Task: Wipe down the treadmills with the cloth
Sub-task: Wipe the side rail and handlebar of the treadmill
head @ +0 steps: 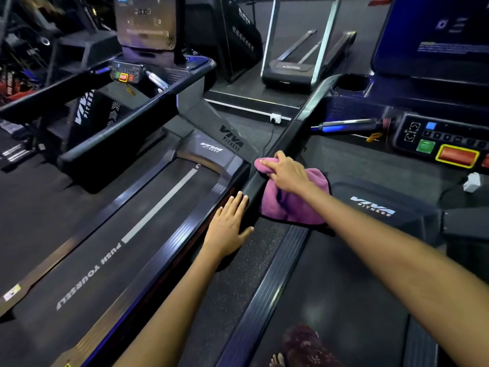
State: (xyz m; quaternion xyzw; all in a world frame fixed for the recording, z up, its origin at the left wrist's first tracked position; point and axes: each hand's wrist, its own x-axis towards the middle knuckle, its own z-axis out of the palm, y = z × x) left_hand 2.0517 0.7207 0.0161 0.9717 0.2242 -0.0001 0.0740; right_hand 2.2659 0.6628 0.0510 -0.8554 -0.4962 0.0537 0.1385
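My right hand (287,172) grips a bunched pink cloth (296,205) against the left handrail (293,131) of the right treadmill. Most of the cloth hangs loose below the rail. My left hand (229,221) lies flat, fingers straight, on the lower end of that same black rail, just below and left of the cloth. A second treadmill (148,207) stands to the left, its belt marked "PUSH YOURSELF". The right treadmill's belt (344,300) runs under my right arm.
The right treadmill's console (447,147) has green and red buttons, with a screen (436,33) above. A cup holder (353,83) sits at the rail's top. A smaller treadmill (291,64) stands ahead. My foot in patterned footwear (304,348) shows at the bottom.
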